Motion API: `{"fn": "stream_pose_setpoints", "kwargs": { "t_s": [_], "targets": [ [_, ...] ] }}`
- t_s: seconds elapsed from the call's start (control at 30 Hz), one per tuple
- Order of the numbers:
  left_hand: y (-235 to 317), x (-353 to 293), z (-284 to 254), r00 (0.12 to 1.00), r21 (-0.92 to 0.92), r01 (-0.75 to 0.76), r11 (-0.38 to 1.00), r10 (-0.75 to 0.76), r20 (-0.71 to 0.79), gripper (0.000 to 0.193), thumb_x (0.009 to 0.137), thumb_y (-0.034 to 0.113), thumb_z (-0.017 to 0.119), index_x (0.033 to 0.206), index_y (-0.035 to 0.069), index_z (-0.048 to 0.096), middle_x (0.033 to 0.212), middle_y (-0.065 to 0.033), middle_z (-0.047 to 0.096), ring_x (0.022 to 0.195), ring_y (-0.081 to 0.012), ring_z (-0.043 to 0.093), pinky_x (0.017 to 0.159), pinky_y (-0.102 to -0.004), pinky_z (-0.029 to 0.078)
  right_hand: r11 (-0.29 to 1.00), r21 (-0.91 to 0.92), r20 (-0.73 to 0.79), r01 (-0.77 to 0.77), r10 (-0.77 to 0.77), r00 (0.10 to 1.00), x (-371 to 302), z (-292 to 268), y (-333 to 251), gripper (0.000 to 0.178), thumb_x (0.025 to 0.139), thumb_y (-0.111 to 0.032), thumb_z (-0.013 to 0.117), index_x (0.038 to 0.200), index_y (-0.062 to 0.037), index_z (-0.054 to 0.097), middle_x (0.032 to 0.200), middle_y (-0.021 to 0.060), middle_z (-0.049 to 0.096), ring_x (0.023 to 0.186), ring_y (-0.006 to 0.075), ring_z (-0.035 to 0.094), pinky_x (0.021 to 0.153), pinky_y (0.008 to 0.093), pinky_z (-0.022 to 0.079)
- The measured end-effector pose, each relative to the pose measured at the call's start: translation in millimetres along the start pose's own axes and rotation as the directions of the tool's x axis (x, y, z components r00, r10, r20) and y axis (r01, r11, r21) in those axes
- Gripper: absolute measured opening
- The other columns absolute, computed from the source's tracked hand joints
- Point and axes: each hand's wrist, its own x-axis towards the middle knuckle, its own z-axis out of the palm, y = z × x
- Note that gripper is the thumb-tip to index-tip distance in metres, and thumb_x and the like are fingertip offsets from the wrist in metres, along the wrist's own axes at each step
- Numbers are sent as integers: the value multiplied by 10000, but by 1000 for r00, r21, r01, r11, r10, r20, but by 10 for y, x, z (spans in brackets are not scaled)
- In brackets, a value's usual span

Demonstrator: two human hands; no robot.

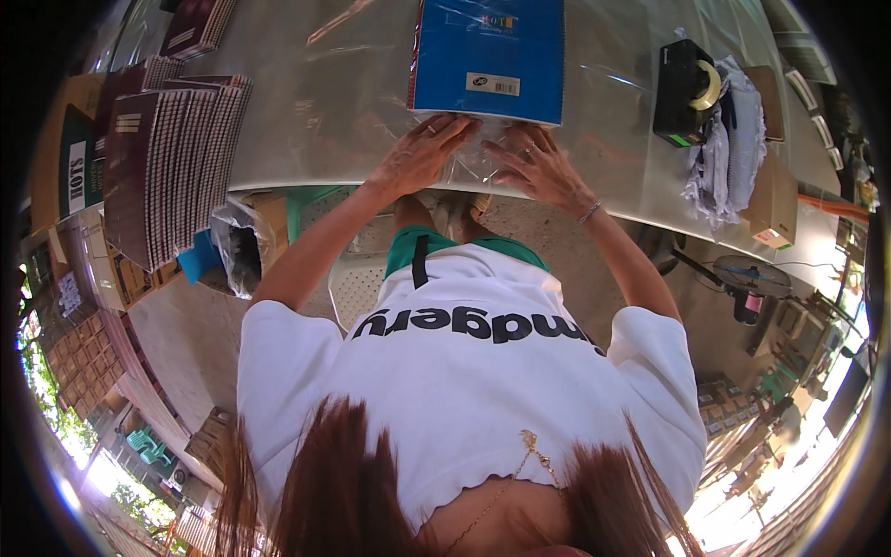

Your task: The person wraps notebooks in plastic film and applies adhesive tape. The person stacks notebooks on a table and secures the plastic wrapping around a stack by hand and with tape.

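Observation:
A blue spiral notebook lies on the table straight ahead of me, its short edge toward me. Clear plastic film sticks out from that near edge and looks crinkled between my hands. My left hand rests at the notebook's near left corner, fingers stretched out over the film. Close to the near right corner, my right hand lies on the film with its fingers apart. Neither hand is wrapped round anything.
Dark red spiral notebooks are stacked at the left, beside a cardboard box. On the right stand a black tape dispenser, crumpled plastic wrap and another carton. A fan is below the table's right side.

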Motion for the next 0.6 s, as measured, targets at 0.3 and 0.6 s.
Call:
{"fn": "stream_pose_setpoints", "kwargs": {
  "t_s": [0.3, 0.6],
  "targets": [
    [154, 9, -112, 997, -10, 52, 999, -52, -50, 644, 811, 273, 538, 1410, 177, 321, 1362, -65, 385, 1264, -223, 359, 1087, -393, 266, 994, 51, -69, -95, 99, 993, -49, 161, -198, 260, 722, -188, 695, 976, -202, 646, 1102, 26, 535, 1099, 228, 478, 951, 421, 348],
    [210, 89, 197, 868, -416, 227, 881, -377, -325, 335, 860, 186, 572, 1186, 126, 517, 1084, -56, 596, 1084, -249, 519, 995, -417, 328, 953, 202, -276, -226, 276, 921, 308, -57, -365, 169, 759, -35, 634, 896, -129, 605, 1061, 50, 577, 1028, 272, 527, 871, 396, 404]
  ]
}}
